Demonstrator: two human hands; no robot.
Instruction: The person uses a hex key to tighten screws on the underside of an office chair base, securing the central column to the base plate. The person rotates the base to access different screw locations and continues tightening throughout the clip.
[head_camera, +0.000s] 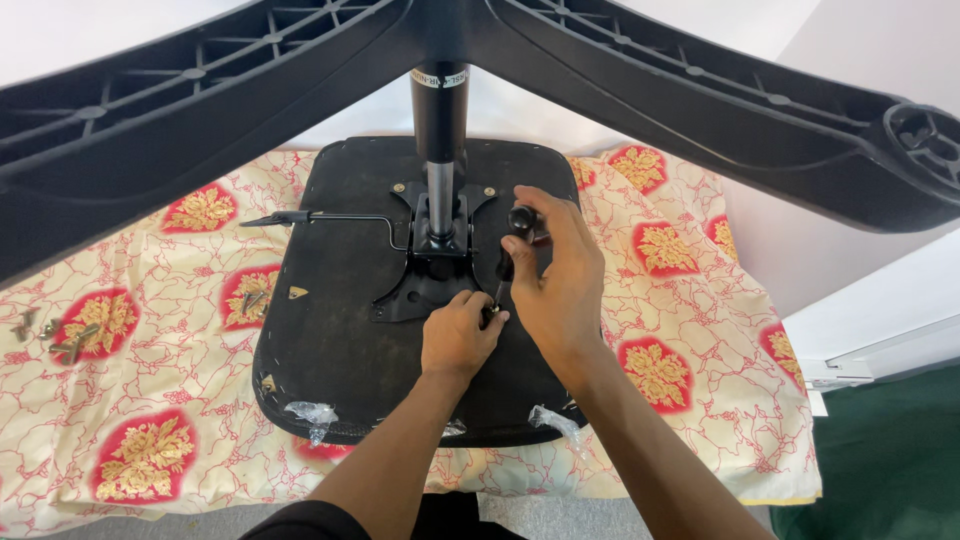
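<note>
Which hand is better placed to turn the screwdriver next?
Right hand: it already grips the screwdriver handle from above. Left hand pinches down at the tip on the metal plate, likely steadying it.

**Bare forearms, dark clothing at the lower edge**

The left hand (458, 335) and the right hand (555, 280) are bare, with no gloves, rings or watch. Both forearms are uncovered up to the frame edge. At 6 o'clock, a piece of black clothing is visible near the left arm.
</note>
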